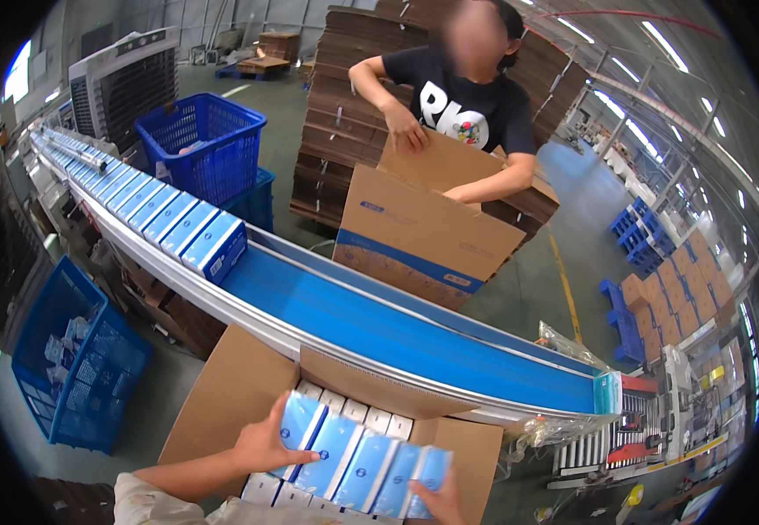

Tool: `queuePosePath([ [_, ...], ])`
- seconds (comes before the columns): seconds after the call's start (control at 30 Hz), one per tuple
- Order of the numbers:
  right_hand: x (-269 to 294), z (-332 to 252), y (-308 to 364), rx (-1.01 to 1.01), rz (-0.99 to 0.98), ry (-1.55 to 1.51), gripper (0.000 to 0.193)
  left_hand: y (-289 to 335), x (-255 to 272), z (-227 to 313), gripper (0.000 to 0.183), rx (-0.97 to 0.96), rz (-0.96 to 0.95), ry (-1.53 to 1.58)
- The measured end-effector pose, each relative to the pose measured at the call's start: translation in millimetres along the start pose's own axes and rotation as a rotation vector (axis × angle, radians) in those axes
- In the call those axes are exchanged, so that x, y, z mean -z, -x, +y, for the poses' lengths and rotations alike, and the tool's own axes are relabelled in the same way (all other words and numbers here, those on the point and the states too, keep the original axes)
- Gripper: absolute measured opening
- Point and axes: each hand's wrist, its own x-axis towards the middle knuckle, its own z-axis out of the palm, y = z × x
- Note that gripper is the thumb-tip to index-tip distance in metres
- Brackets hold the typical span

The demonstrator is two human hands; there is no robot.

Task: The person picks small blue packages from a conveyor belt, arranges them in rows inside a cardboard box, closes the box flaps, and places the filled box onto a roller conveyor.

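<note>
Between my two hands is a row of several blue and white packs, which look like tissue packs. My left hand presses on the row's left end, thumb across the front of a pack. At the right end my right hand grips the last pack, its fingers partly hidden. The row is over an open cardboard box with its flaps spread. Inside the box, white pack ends show behind the row and more show in front of it.
A blue conveyor belt runs past the box, carrying a line of packs at the left. Across it, a person reaches into another carton. Blue crates stand left. Rollers lie at the belt's right end.
</note>
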Motion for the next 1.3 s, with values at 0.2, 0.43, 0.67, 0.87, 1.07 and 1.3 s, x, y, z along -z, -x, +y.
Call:
queuePosePath([
  [0.2,-59,146,-118,-0.429,-0.947,1.371,0.068,-137,-153,-153,0.065,0.059,-0.550,-0.621],
  [0.43,-110,90,-98,-0.486,-0.945,0.371,0.064,-95,-107,-100,0.073,-0.147,-0.708,-0.365],
  [0.67,-99,114,-107,-0.233,-0.774,0.708,0.047,-77,180,-58,0.050,-0.123,0.918,-0.144],
  [0.87,-103,48,-92,0.018,-0.548,0.868,0.038,-106,244,-112,0.046,-0.074,0.801,-0.596],
  [1.07,-103,-87,-107,-0.023,-0.449,0.477,0.028,-159,331,-188,0.033,0.173,1.066,-0.579],
  [1.3,-112,-172,-207,0.348,0.078,0.549,0.045,-174,293,-136,0.068,0.059,0.754,-0.216],
])
